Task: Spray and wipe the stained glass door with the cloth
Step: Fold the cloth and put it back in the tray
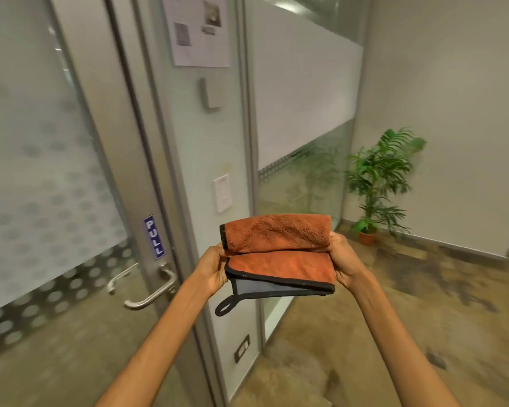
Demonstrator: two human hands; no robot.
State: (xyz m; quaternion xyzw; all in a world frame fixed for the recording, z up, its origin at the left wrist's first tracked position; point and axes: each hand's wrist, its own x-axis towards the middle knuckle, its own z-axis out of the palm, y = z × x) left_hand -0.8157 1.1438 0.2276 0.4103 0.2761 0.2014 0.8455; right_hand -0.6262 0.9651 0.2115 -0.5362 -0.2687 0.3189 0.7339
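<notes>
Both hands, left (215,268) and right (346,261), clasp the folded cloth (279,254) by its ends, centre frame. Door (41,160) stands at nine o'clock, its handle (150,292) near. No sprayer visible; spraying and wiping seemingly remain.

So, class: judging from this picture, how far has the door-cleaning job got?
Early stage. Both the left hand and the right hand hold the folded orange cloth in front of the body, off the glass door. No spray bottle is visible. Spraying and wiping apparently remain.
</notes>
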